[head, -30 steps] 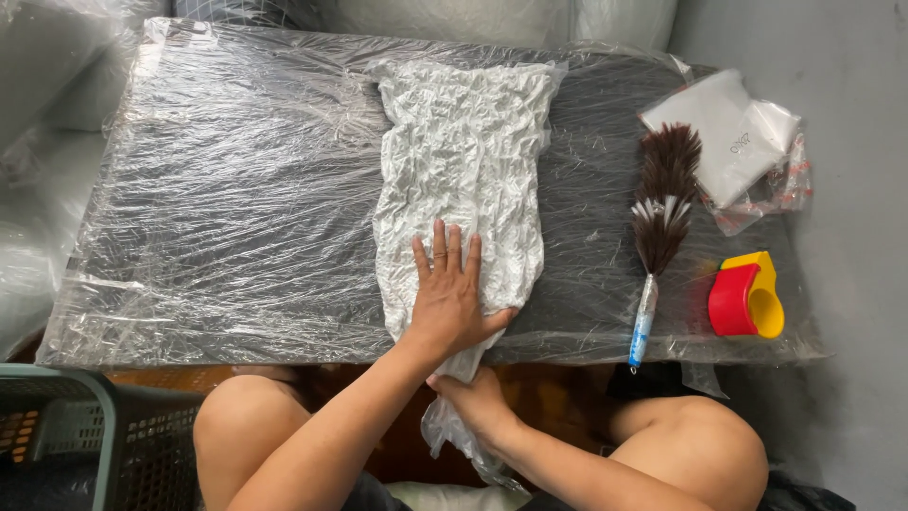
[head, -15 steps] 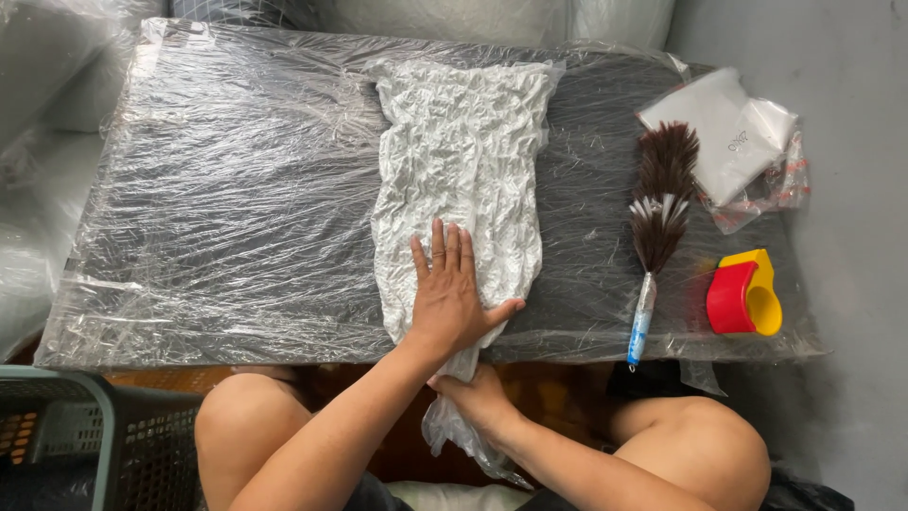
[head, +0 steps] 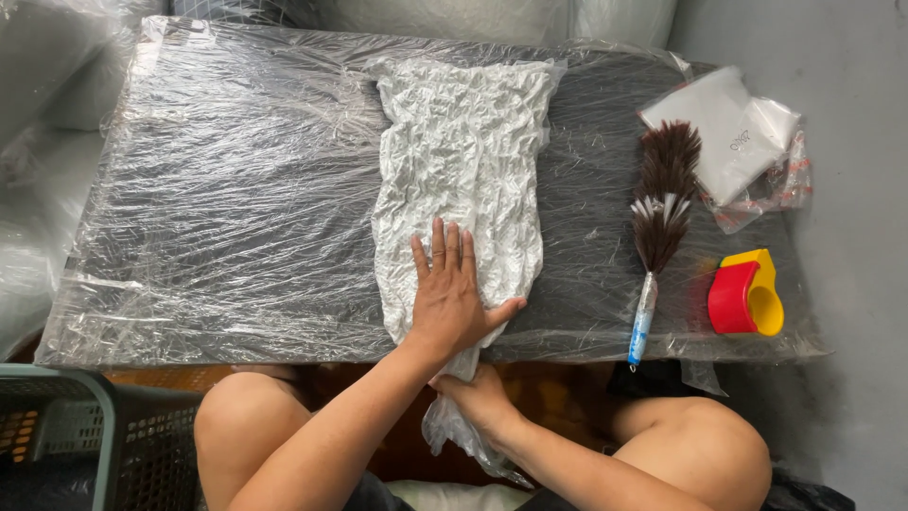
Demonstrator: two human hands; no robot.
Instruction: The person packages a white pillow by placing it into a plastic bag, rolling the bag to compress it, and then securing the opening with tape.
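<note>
My left hand (head: 452, 303) lies flat on the near end of the white bag (head: 463, 180), fingers spread; it has hardly moved since a moment ago, so the bag is still pressed on the board (head: 227, 208). My right hand (head: 480, 397) grips the bag's tail below the board's edge. To the right lie a feather duster (head: 657, 227), a red and yellow tape dispenser (head: 745, 293) and small packets (head: 728, 132), well apart. Nothing blocks the bag.

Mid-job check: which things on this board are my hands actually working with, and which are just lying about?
In hand:
- crumpled white bag, pressed flat by the left hand
- its open end hanging off the near edge, gripped by the right hand
- plastic-wrapped black board underneath

Lying about:
- feather duster
- red and yellow tape dispenser
- clear packets
- grey basket
</note>
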